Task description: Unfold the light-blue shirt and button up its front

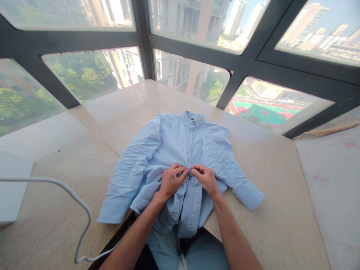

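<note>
A light blue long-sleeved shirt (174,146) lies front up on the stone sill, its collar toward the windows and its sleeves spread to both sides. The upper front is closed with small buttons, while the lower front hangs apart over the sill's near edge. Midway down the placket, my left hand (172,180) pinches one front edge between thumb and fingers. Close beside it, my right hand (206,179) pinches the other edge. The fingertips of both hands nearly meet. Whatever button lies between them is too small to make out.
A white cable (81,202) curves over the left of the stone sill (270,165). At the far left lies a flat white object (14,187). Dark window frames (185,47) rise behind the sill, and a wall (334,180) borders it on the right.
</note>
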`<move>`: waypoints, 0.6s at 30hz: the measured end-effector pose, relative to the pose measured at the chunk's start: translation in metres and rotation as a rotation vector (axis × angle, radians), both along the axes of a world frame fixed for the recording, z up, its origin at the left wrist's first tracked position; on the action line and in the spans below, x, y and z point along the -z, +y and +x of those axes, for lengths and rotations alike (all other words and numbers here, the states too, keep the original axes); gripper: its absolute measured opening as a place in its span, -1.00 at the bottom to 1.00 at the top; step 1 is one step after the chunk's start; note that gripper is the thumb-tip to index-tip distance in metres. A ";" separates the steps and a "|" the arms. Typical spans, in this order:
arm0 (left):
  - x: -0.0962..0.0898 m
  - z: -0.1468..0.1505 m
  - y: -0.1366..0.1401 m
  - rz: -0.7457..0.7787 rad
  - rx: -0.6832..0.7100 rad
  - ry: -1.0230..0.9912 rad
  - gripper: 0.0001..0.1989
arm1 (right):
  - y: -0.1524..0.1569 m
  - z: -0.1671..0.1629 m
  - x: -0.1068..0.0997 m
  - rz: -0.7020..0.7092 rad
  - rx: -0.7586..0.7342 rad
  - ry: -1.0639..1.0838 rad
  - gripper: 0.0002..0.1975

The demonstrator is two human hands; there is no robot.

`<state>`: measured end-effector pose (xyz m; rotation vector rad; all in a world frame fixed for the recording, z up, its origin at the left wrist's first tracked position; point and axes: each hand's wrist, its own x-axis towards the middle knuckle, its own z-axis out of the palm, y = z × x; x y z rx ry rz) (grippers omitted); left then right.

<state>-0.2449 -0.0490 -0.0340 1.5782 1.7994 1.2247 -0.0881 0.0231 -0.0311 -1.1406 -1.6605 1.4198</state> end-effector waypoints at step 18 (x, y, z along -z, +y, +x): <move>0.005 0.000 -0.004 0.129 0.032 0.080 -0.86 | -0.014 -0.004 0.005 0.535 -0.038 -0.201 -0.84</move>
